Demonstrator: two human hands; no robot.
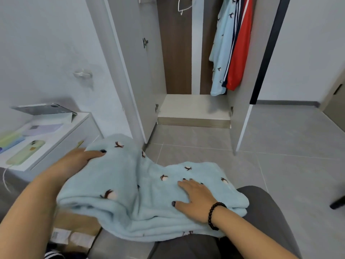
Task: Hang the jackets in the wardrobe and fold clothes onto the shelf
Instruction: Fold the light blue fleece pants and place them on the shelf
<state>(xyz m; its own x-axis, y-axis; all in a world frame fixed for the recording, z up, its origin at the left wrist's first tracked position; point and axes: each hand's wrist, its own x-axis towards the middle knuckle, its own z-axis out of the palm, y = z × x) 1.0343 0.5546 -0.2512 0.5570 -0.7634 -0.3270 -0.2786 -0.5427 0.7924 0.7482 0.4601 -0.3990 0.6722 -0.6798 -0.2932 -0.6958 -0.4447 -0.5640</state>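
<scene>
Fleece garment lies under flat right hand; left hand touches it.

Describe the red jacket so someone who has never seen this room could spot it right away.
Look into the open wardrobe straight ahead, at the clothes hanging on its right side. The red jacket is the rightmost garment there, beside a pale blue fleece top with small bird motifs. Nothing else there is bright red, and it has navy and white stripes along its left edge.

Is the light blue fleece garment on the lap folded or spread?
Folded: the light blue fleece garment shows stacked layers at its near edge, both hands on it.
</scene>
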